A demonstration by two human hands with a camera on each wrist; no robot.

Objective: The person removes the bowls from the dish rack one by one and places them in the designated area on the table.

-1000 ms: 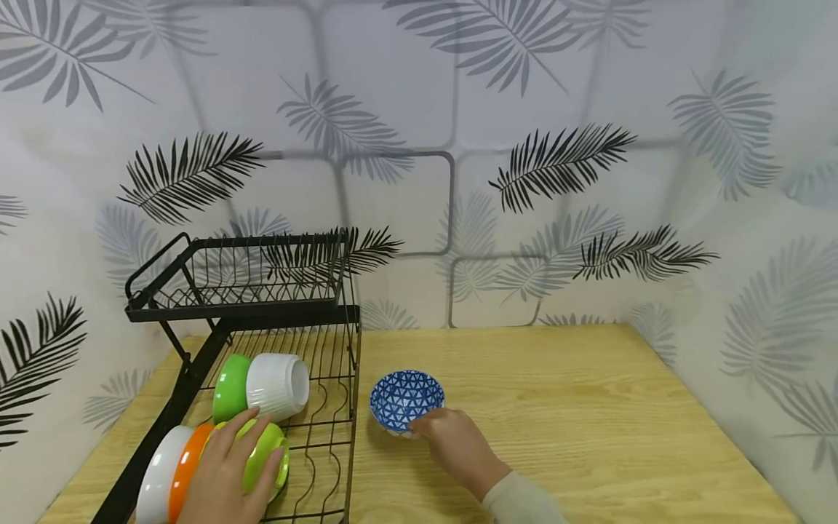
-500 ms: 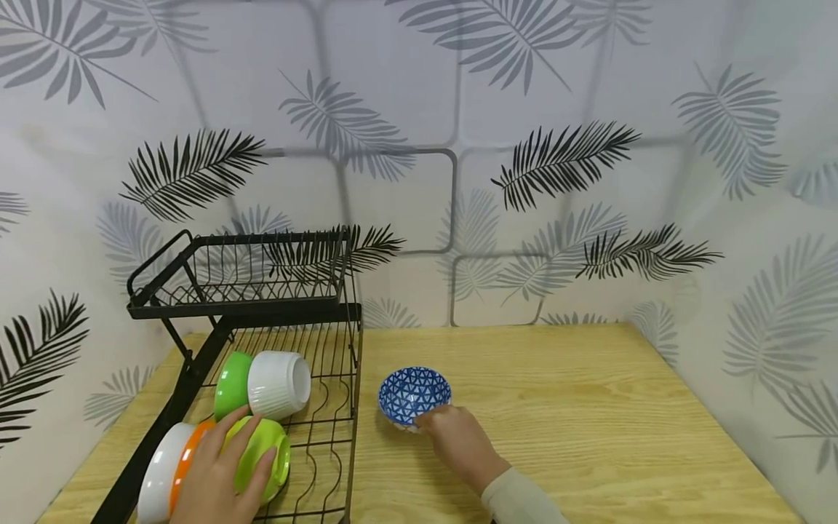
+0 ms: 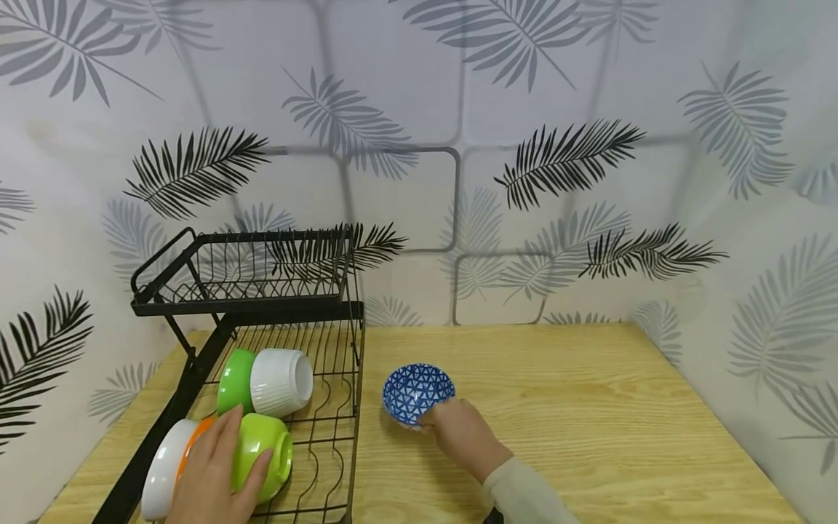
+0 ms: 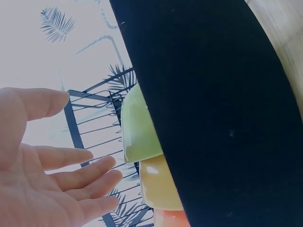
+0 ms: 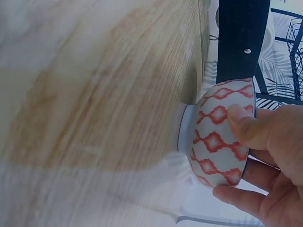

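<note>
My right hand [image 3: 463, 439] holds a small bowl by its near rim, thumb on the outer wall. Blue triangles pattern the bowl's inside [image 3: 417, 393]; red diamond shapes cover its white outside [image 5: 215, 127]. Its foot is at the wood surface; I cannot tell if it touches. My left hand [image 3: 211, 466], fingers extended, is over the bowls in the rack, beside a lime-green bowl [image 3: 260, 451]. In the left wrist view the left hand [image 4: 61, 179] holds nothing, with a yellow bowl [image 4: 160, 182] and an orange bowl [image 4: 171, 218] nearby.
The black two-tier dish rack [image 3: 249, 309] stands at the left. A white bowl [image 3: 162, 473] leans at its front, while a green bowl [image 3: 234, 382] and a white ribbed cup [image 3: 280, 382] lie farther back. A wood table [image 3: 576, 407] extends right; a leaf-patterned wall stands behind.
My right hand and the patterned bowl have shifted slightly right and away from me. The left hand has drawn a little to the left, showing more of the lime-green bowl.
</note>
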